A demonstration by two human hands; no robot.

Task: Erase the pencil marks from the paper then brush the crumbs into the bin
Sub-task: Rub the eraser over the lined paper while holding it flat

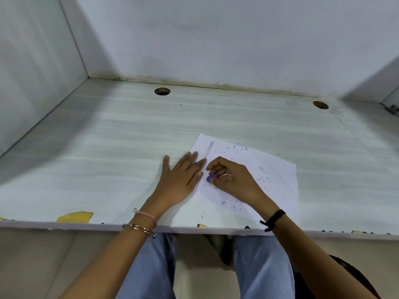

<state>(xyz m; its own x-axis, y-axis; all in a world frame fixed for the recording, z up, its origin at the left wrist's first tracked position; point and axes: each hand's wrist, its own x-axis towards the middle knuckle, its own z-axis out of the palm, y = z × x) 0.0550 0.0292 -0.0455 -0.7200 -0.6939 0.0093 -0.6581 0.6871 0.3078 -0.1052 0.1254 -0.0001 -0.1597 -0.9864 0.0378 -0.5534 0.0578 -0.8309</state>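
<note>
A white sheet of paper [269,169] lies on the desk, right of centre, with faint pencil lines near its far left corner and several dark eraser crumbs [262,176] scattered over it. My left hand [181,180] lies flat with straight fingers on the paper's left edge, holding it down. My right hand [231,179] has its fingers curled round a small purple eraser [210,178], which touches the paper just right of my left fingertips. No bin is in view.
The pale wood-grain desk [108,158] is boxed in by white walls at the back and left. Two round cable holes [162,91] [320,105] sit near the back edge. Torn yellow tape [75,217] clings to the front edge. My knees are below the desk.
</note>
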